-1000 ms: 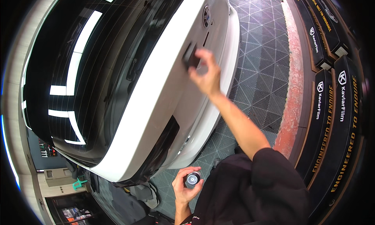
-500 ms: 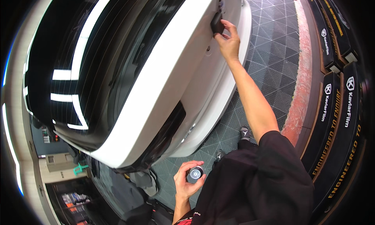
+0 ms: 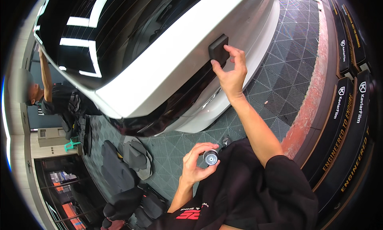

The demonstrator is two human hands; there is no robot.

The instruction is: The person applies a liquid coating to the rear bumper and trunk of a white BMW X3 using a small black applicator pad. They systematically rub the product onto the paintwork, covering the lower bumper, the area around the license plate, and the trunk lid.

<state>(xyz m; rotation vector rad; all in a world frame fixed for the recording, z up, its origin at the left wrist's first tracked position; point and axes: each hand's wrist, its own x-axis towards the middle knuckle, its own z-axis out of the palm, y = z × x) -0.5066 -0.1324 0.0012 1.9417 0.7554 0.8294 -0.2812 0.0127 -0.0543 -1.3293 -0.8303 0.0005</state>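
My right hand (image 3: 233,70) pinches a black rectangular applicator block (image 3: 219,47) by its edges, beside the dark tail light (image 3: 175,96) of a white car (image 3: 153,72). The block is at the car's rear panel; whether it touches the paint I cannot tell. Lower down, close to my body, my left hand (image 3: 196,163) is wrapped round a small bottle (image 3: 210,157) whose round top faces up. Most of the bottle is hidden by my fingers.
Long black boxes (image 3: 337,122) line the right side. Another person (image 3: 52,90) reaches up to the car at the left. Car seats (image 3: 117,166) and a grey cloth-like pile (image 3: 137,157) lie on the tiled floor (image 3: 167,166). A green stool (image 3: 72,144) stands farther back.
My right hand has brought the block from the far part of the car's rear to near the tail light. The view has shifted, and another person has appeared at the left.
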